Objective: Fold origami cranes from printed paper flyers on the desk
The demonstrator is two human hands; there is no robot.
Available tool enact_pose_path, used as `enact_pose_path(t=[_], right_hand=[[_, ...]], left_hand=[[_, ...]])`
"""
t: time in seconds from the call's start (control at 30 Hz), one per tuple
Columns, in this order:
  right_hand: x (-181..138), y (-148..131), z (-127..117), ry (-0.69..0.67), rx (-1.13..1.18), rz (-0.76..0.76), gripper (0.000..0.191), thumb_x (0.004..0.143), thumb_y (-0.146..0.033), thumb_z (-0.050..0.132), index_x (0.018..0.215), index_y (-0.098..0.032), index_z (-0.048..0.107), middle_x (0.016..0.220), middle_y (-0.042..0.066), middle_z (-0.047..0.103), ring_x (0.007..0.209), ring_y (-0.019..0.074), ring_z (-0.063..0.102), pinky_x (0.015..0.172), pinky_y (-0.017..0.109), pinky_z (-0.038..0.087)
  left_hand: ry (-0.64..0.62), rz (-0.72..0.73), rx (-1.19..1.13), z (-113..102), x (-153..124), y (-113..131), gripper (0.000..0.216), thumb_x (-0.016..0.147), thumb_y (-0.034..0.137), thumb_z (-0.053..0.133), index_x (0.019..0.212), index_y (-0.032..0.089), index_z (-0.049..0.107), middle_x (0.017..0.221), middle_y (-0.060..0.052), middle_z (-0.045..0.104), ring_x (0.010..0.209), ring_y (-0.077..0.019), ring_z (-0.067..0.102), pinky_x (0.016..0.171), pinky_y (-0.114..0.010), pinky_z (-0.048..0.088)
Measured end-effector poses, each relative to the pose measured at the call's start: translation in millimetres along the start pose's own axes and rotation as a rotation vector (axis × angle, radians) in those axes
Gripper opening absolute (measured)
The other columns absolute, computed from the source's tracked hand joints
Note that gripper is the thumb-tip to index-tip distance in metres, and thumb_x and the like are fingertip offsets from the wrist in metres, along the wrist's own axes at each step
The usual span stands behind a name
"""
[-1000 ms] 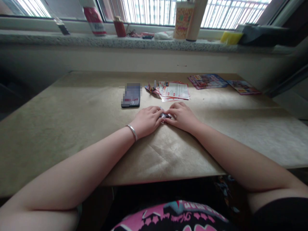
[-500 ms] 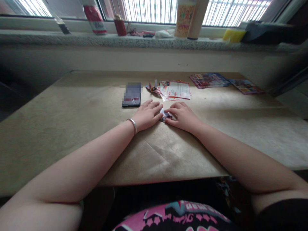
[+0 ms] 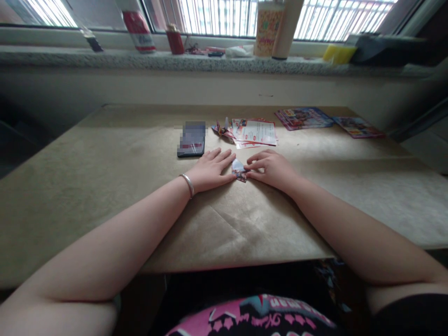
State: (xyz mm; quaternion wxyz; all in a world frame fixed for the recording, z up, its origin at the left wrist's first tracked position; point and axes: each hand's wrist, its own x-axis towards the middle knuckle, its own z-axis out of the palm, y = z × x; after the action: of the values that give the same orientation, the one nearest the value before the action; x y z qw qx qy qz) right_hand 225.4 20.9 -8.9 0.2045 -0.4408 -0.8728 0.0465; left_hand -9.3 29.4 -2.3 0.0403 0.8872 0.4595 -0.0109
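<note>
A small folded piece of printed paper (image 3: 239,171), white on its upper part and coloured below, lies on the table between my hands. My left hand (image 3: 214,171) rests flat with fingers stretched, its thumb and index fingertips at the paper's left edge. A silver bracelet circles that wrist. My right hand (image 3: 271,169) has its thumb and fingertips closed on the paper's right edge. Just beyond my left hand lies a phone (image 3: 192,139). Past the paper are a folded paper figure (image 3: 221,129) and a stack of printed sheets (image 3: 261,131).
Colourful printed cards (image 3: 304,117) lie at the table's back right, with another pile (image 3: 359,127) beside them. On the windowsill (image 3: 210,64) stand a red-and-white can (image 3: 139,31), a red holder (image 3: 174,41), a patterned cup (image 3: 268,30) and a yellow object (image 3: 339,54).
My hands have drawn slightly apart, so more of the folded paper shows between them. My left hand has flattened and shifted a little left. The phone and sheets stay put.
</note>
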Motion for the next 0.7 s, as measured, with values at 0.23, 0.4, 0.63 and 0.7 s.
enact_pose_path(t=[0.23,0.4,0.63,0.7], right_hand=[[-5,5,-7,-0.011,0.011,-0.012,0.018,0.087,-0.034,0.063,0.092,-0.026,0.078,0.105,0.0,0.075,0.098,0.0207,0.064,0.09,0.037,0.048],[-6,1,-6,0.035,0.04,0.071,0.022,0.089,-0.033,0.057,0.091,-0.022,0.076,0.099,0.003,0.075,0.098,0.0219,0.064,0.09,0.037,0.048],[-3,-12,-3,0.063,0.099,0.115,0.04,0.077,-0.048,0.07,0.108,-0.022,0.068,0.104,0.006,0.07,0.098,0.0239,0.061,0.087,0.038,0.048],[-4,-16,-3,0.023,0.067,0.07,0.041,0.074,-0.049,0.072,0.106,-0.023,0.068,0.103,0.006,0.069,0.098,0.0245,0.06,0.086,0.038,0.048]], left_hand=[[0.065,0.027,-0.008,6,-1,-2,0.071,0.093,0.066,0.031,0.151,0.026,0.029,0.159,-0.008,0.024,0.146,-0.0324,0.021,0.118,-0.048,0.016],[0.138,0.044,-0.042,8,-3,-3,0.07,0.094,0.064,0.029,0.15,0.023,0.032,0.156,-0.009,0.031,0.144,-0.0306,0.027,0.118,-0.047,0.019],[0.187,0.112,-0.129,9,-4,-4,0.074,0.093,0.057,0.038,0.153,0.015,0.022,0.159,-0.012,0.024,0.145,-0.0264,0.025,0.119,-0.041,0.022],[0.198,0.139,-0.133,8,-4,-4,0.073,0.093,0.053,0.042,0.153,0.017,0.022,0.16,-0.01,0.02,0.146,-0.0257,0.024,0.12,-0.04,0.021]])
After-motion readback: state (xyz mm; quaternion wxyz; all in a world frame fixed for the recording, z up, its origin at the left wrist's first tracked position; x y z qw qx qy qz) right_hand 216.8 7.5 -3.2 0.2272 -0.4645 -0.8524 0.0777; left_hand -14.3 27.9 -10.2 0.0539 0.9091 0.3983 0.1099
